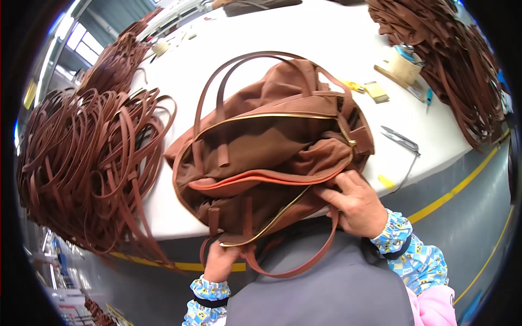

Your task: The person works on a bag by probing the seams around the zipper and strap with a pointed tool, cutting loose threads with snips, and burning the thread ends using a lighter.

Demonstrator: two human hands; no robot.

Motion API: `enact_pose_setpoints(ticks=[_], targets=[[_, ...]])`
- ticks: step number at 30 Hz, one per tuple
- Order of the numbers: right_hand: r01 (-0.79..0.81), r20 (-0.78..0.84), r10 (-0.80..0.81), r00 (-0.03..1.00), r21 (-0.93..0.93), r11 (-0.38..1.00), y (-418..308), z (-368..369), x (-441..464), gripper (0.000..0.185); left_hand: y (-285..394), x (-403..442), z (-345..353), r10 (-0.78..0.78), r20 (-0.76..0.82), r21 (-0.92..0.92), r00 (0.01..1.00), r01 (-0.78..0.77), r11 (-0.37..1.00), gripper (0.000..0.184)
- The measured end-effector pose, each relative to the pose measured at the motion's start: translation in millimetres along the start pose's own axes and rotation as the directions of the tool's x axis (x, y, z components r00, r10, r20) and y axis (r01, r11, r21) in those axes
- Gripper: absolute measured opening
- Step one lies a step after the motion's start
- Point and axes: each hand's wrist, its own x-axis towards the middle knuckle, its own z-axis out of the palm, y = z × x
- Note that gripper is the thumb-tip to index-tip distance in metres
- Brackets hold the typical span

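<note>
A brown bag [272, 98] lies on the white table with its zipped mouth open, showing a brown lining and an orange-edged inner pocket. Two looped handles rise at its far side; another loop hangs over the table's near edge. My right hand [356, 204] pinches the near rim of the bag at its right side, thumb and fingers closed on it. At the lower left, my left hand [222, 262] grips the near rim by the end of the gold zipper; its fingertips are partly hidden by the bag.
Brown straps [92, 163] are piled on the left, more brown pieces [440, 60] at the back right. Snips [400, 139], a yellow block [376, 92], and a tape roll [403, 66] lie on the right of the table [435, 127].
</note>
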Motion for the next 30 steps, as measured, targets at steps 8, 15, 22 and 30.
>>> enact_pose_setpoints(ticks=[8, 15, 22, 30], targets=[[0.071, 0.081, -0.092, 0.992, 0.227, 0.971, 11.9, -80.6, -2.3, 0.037, 21.6, 18.9, 21.4, 0.223, -0.565, -0.297, 0.794, -0.448, 0.843, 0.025], [-0.399, -0.01, 0.403, 0.915, -0.173, 0.9, 118.5, -163.3, 20.0, 0.022, 114.4, 9.4, -69.9, 0.494, -0.552, 0.567, 0.671, -0.132, 0.813, 0.006], [-0.768, -0.26, 0.749, 0.61, -0.425, 0.478, 220.1, -155.2, 26.0, 0.025, 132.7, 45.5, -11.1, 0.592, -0.107, 0.945, 0.799, -0.103, 0.31, 0.011], [-0.86, -0.359, 0.783, 0.509, -0.248, 0.445, 288.2, -150.3, -9.9, 0.02, 132.6, 68.7, 22.7, 0.488, 0.099, 0.703, 0.867, -0.408, 0.583, 0.02]])
